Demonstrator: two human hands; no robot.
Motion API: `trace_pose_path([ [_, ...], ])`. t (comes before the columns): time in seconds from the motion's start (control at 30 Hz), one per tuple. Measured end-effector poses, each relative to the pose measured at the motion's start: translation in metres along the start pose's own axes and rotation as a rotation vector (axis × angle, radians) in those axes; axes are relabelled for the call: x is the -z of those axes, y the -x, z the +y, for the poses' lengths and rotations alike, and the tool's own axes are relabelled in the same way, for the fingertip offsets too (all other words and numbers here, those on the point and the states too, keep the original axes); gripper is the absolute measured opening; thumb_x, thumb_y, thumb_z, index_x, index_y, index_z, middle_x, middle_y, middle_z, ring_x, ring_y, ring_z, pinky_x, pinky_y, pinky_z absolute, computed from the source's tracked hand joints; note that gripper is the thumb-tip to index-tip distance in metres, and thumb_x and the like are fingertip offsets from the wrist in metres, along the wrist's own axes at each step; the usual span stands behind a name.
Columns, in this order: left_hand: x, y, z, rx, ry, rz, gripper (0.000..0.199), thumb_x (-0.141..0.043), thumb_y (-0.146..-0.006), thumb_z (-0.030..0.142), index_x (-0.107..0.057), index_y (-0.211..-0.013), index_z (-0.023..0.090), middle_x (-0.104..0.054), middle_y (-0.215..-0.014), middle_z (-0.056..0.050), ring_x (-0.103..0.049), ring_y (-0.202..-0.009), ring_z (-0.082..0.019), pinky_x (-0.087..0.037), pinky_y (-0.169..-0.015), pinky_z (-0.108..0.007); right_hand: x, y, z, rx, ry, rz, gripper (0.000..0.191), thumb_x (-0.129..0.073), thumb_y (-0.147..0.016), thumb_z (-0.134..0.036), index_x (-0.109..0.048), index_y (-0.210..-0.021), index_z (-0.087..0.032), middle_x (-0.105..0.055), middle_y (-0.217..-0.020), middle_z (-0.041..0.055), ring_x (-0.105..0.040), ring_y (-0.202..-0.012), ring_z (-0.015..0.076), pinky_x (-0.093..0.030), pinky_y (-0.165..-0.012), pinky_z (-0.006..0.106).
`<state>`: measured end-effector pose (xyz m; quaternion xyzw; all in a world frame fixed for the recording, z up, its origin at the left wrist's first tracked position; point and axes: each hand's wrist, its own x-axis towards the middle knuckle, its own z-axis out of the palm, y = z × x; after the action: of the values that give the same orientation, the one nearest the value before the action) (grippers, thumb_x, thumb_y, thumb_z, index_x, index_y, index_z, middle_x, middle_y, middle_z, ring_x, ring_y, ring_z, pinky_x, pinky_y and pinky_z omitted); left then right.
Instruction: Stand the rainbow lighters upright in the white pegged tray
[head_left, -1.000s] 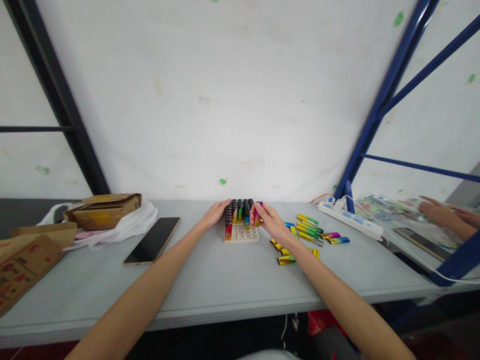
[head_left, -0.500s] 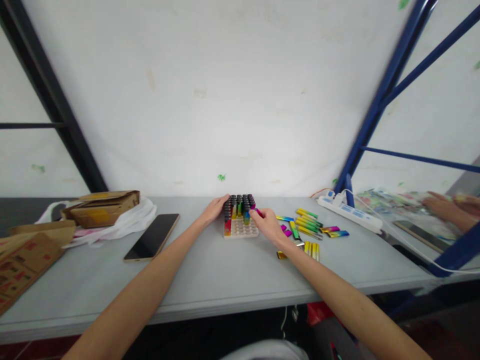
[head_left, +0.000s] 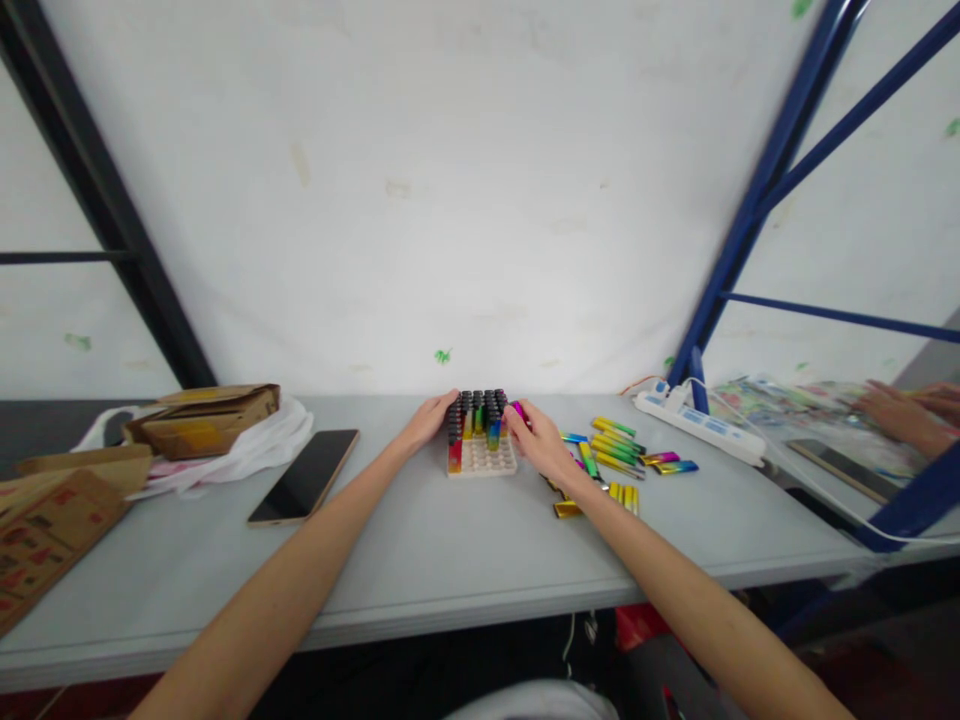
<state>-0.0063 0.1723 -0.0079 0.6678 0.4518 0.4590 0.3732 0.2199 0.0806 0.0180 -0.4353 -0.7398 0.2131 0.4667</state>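
A white tray [head_left: 484, 461] with rows of round-edged slots stands on the table. Shiny coloured lighters with black tops [head_left: 478, 405] fill its back rows and left side, while the front slots show bare. My left hand [head_left: 433, 420] is closed against the tray's back left side, its fingertips partly hidden behind the lighters. In my right hand [head_left: 541, 442] a magenta lighter [head_left: 519, 410] is pinched at the tray's right edge. Loose lighters [head_left: 616, 447] in yellow, green, blue and magenta lie to the right, some behind my right wrist.
A phone [head_left: 306, 476] lies left of my left forearm. Beyond it are a white plastic bag [head_left: 259, 440] and cardboard boxes [head_left: 214, 420]. A power strip [head_left: 701, 428] lies at the right by a blue frame [head_left: 742, 230]. Another person's hands [head_left: 911, 415] are at far right.
My right hand has shifted slightly right and away from me, and the magenta lighter in it sits higher beside the tray. My left hand stays in place.
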Motion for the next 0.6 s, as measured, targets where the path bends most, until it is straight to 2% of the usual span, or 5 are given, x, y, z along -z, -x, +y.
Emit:
trace_pose_path([
  [0.13,0.000,0.000,0.000,0.018,0.003,0.005,0.064,-0.048,-0.078,0.068,-0.073,-0.101,0.013,-0.073,-0.107,-0.009,-0.059,-0.111,-0.030,-0.037,-0.103,-0.039,0.013,-0.005,0.006,0.146,0.213,-0.033,0.039,-0.033,-0.097,-0.048,-0.052,-0.080,-0.019,-0.057,-0.076,0.0030,-0.052,-0.071,0.0151,-0.039,-0.069,0.025],
  [0.23,-0.001,0.000,0.002,0.017,0.009,-0.019,0.065,-0.046,-0.079,0.068,-0.072,-0.101,0.012,-0.073,-0.107,-0.009,-0.059,-0.111,-0.030,-0.037,-0.103,-0.039,0.021,-0.009,0.012,0.183,0.386,-0.073,0.041,-0.037,-0.097,-0.050,-0.055,-0.076,-0.019,-0.058,-0.072,0.0031,-0.051,-0.068,0.0154,-0.038,-0.067,0.026],
  [0.3,-0.001,0.000,0.003,0.023,0.009,-0.020,0.066,-0.046,-0.079,0.068,-0.072,-0.100,0.012,-0.073,-0.107,-0.009,-0.059,-0.111,-0.030,-0.037,-0.103,-0.040,0.024,-0.012,0.015,0.158,0.416,-0.125,0.042,-0.037,-0.097,-0.049,-0.056,-0.075,-0.019,-0.057,-0.064,0.0008,-0.049,-0.060,0.0141,-0.035,-0.063,0.025],
  [0.4,-0.001,0.001,0.003,0.031,0.002,-0.013,0.066,-0.047,-0.078,0.069,-0.072,-0.101,0.012,-0.073,-0.109,-0.009,-0.059,-0.112,-0.031,-0.036,-0.104,-0.040,0.026,-0.014,0.018,0.126,0.416,-0.155,0.043,-0.037,-0.097,-0.049,-0.057,-0.076,-0.018,-0.059,-0.063,0.0005,-0.051,-0.059,0.0136,-0.034,-0.061,0.024],
  [0.6,0.000,0.001,0.002,0.017,0.009,-0.011,0.066,-0.048,-0.077,0.070,-0.073,-0.099,0.013,-0.073,-0.109,-0.009,-0.059,-0.111,-0.031,-0.037,-0.103,-0.039,0.023,-0.013,0.022,0.204,0.420,-0.281,0.036,-0.039,-0.098,-0.044,-0.060,-0.087,-0.016,-0.065,-0.076,0.0049,-0.056,-0.067,0.0149,-0.037,-0.066,0.025],
])
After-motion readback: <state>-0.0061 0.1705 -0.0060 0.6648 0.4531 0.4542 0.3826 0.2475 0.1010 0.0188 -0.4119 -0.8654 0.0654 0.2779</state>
